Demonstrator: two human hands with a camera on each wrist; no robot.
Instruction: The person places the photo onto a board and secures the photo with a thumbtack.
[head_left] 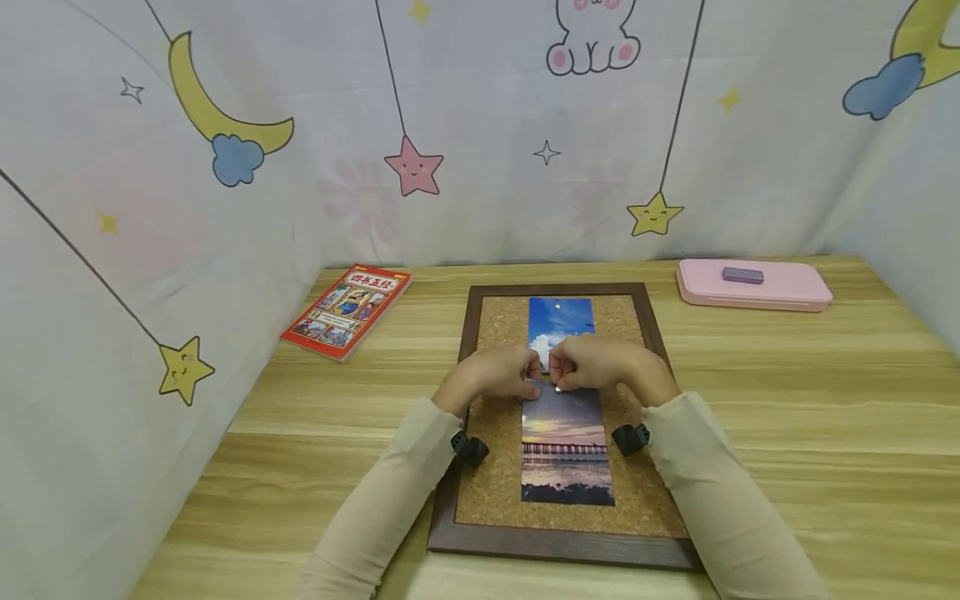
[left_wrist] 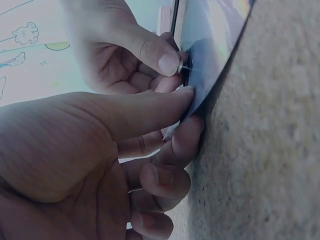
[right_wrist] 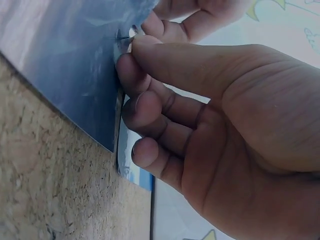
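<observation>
A sunset pier photo (head_left: pixel 566 471) lies on the lower middle of a framed cork board (head_left: pixel 491 492). My left hand (head_left: pixel 498 372) pinches its upper left edge between thumb and index finger; in the left wrist view that edge lifts off the cork. My right hand (head_left: pixel 603 362) pinches a metal thumbtack (right_wrist: pixel 133 32) between thumb and index finger. In both wrist views the tack's point meets the photo near its top edge. Above it, a blue sky photo (head_left: pixel 562 321) lies on the cork, with a tack at its top and both hands over its lower part.
At the back left of the wooden table (head_left: pixel 315 467) lies a red book (head_left: pixel 347 310). A pink case (head_left: pixel 787 287) stands at the back right with a small purple-grey block (head_left: pixel 742 275) on top. A printed curtain (head_left: pixel 480 100) hangs behind the table.
</observation>
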